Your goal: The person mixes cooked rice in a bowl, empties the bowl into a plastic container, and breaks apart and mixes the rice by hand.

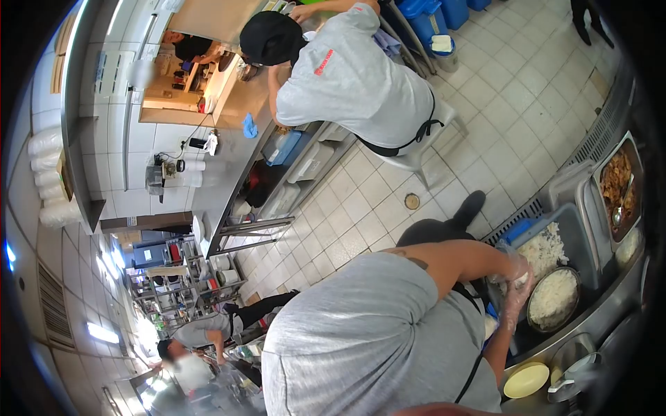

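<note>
My left hand (514, 266) and my right hand (516, 302), both in clear plastic gloves, meet beside the food counter. Their fingers curl together around a small lump of white rice (521, 281), mostly hidden by the gloves. Close to my right hand stands a round bowl of white rice (554, 295). Loose rice (542, 249) lies heaped in a grey-blue tub (586, 253) just beyond my left hand.
A metal pan (632, 143) holds brown chopped food and a spoon (617, 214). A yellow bowl (525, 380) sits near a metal container (570, 353). A co-worker in a grey shirt (361, 76) leans over a steel counter (239, 149); another person (201, 333) works farther off.
</note>
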Demonstrator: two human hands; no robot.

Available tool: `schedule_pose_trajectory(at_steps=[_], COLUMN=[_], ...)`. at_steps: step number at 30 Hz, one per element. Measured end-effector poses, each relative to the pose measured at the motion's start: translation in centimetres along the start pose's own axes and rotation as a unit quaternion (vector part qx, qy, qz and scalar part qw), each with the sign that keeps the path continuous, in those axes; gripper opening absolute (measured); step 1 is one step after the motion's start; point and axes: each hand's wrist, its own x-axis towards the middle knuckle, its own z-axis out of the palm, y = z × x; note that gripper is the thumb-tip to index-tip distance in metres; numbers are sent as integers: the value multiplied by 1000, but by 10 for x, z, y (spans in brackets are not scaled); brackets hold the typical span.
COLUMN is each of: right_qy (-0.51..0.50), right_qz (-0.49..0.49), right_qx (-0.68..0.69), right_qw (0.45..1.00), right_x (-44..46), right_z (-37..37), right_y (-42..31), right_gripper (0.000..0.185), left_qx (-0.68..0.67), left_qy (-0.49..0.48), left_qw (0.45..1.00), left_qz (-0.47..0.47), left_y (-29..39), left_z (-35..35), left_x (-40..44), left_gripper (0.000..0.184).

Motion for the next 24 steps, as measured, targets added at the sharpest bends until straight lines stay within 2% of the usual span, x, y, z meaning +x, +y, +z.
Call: schedule_pose_trajectory(at_steps=[2,3,5,6,8,9,11,12,14,15,17,19,20,22,23,24], right_qy=[3,4,-23,-21,14,16,-44,-43,-62,-61,-19,36,59,89,41,41], right_qz=[28,30,217,217,67,67,136,135,126,125,95,54,25,-21,18,20], right_qx=[20,20,28,29,-55,-54,-193,-192,-240,-240,-177,-69,-32,-2,22,20], right_qw=[999,999,976,975,996,996,971,971,961,961,979,996,997,996,999,999], right_x=[-1,-2,1,0,-2,-3,-2,0,2,3,4,4,-4,-6,-5,-3], right_z=[2,1,1,0,1,-1,-2,-4,-7,-6,-2,-3,-3,-6,-8,-10], right_y=[49,50,54,60,84,88,75,71,70,76,109,73,26,-37,-22,-7], right_gripper=[59,59,46,46,36,36,34,34,35,35,38,38,38,38,41,41], left_qx=[1,-3,-11,6,58,60,135,160,88,62,107,112,115,102,90,77], left_qy=[1,3,11,15,26,25,141,180,76,41,-61,-55,-52,-46,-40,-34], left_qw=[1000,1000,1000,1000,998,998,980,970,988,991,990,991,992,994,995,996], left_qz=[-4,-5,-4,-1,6,7,33,41,98,116,75,46,16,15,15,15], left_y=[1,3,8,11,21,18,4,2,-1,-3,-20,-17,-15,-9,-3,3], left_z=[3,4,0,-6,-24,-10,23,25,-1,-3,32,39,43,34,24,13], left_x=[-5,-4,-12,-20,-40,-35,-17,-15,-17,-12,30,32,32,17,3,-9], left_gripper=[42,43,44,39,28,28,28,28,27,26,36,37,38,37,35,33])
